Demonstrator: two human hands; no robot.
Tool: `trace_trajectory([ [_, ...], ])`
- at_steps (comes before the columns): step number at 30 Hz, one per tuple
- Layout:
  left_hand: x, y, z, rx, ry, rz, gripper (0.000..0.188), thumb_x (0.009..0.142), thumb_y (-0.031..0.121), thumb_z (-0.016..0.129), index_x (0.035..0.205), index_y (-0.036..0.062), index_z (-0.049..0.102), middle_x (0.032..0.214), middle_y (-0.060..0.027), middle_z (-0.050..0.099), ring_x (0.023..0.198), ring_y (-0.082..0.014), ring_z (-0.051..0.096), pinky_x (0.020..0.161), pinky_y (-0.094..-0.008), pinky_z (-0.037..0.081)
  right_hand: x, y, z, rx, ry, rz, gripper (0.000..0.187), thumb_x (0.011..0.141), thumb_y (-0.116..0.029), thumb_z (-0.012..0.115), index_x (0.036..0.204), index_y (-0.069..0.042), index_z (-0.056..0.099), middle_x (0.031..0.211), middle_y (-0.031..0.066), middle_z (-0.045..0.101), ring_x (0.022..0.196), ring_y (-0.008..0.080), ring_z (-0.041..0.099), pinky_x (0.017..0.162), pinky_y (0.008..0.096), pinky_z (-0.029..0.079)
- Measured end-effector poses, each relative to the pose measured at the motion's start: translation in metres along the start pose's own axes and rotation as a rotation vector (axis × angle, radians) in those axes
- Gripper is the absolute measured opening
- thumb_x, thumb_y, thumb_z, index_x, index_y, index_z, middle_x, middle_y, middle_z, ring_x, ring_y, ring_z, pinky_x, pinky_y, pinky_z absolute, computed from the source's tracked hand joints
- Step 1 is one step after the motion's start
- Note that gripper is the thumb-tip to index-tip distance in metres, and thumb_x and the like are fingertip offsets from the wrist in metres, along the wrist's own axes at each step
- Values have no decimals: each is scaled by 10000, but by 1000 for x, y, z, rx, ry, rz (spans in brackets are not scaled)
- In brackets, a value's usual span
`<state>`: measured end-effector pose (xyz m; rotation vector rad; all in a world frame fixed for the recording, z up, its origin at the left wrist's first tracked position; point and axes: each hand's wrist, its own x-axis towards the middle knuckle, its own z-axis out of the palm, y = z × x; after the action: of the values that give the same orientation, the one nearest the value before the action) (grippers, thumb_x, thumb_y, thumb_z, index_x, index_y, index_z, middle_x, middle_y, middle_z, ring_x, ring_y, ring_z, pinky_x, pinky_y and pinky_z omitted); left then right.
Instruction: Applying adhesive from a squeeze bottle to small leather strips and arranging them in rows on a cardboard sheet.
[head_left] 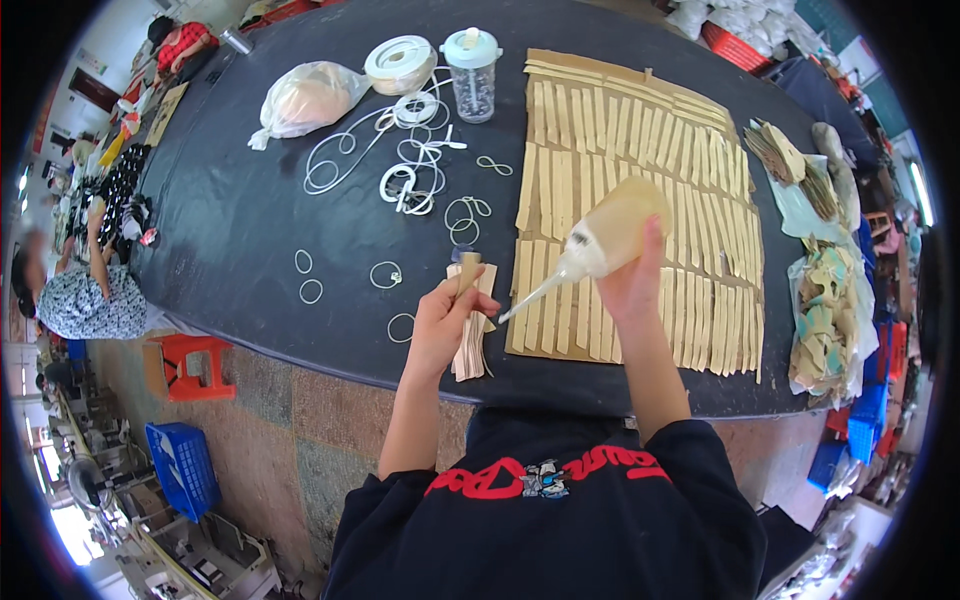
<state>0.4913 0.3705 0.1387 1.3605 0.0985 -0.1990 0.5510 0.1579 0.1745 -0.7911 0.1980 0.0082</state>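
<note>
My left hand [436, 318] is closed on a short tan strip [468, 268], whose end sticks up above the fingers. Below it on the table lies a stack of similar pale strips [467, 358]. In my right hand [636, 283] is a translucent squeeze bottle [622, 218] with a yellowish content, tilted so that its long white nozzle [540, 293] points down and left. The nozzle tip is close to the left hand's fingers, apart from the strip. Under the bottle, rows of tan strips [700, 210] lie side by side on a brown board [590, 62].
A black-covered table [215, 225] carries a lidded cup [472, 80], a round clear container [400, 62], a tied plastic bag [312, 98], white cables [405, 185] and several rubber bands [311, 291]. Bags of scraps [828, 315] lie at right. Two people sit at left, near an orange stool [195, 368].
</note>
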Motion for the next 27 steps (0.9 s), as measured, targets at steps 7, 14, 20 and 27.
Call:
trace_trajectory([
  [7,9,46,44,3,-258,-39,190,940,107,426,916,-14,571,509,79,358,443,-9,289,421,-182,234,5,-59,-2,-113,6,-389,572,863,-502,488,1241,-86,386,1117,69,502,1039,203,510,877,369,446],
  [14,2,62,65,28,-230,-23,181,939,124,445,863,1,554,506,91,341,428,15,265,391,-178,198,1,-82,-4,-145,27,-460,587,860,-506,491,1243,-74,387,1122,76,502,1049,204,508,884,365,443],
  [20,1,63,65,85,-240,6,165,934,111,451,858,1,548,522,95,357,436,20,274,392,-179,199,5,-81,-6,-140,1,-459,593,860,-497,500,1250,-66,382,1128,79,500,1056,203,506,891,362,441],
  [27,2,65,66,86,-208,-2,160,935,108,449,874,1,550,527,97,355,440,22,268,395,-178,194,11,-76,-10,-161,-2,-417,590,865,-477,505,1259,-59,371,1129,80,497,1046,199,508,879,364,449],
])
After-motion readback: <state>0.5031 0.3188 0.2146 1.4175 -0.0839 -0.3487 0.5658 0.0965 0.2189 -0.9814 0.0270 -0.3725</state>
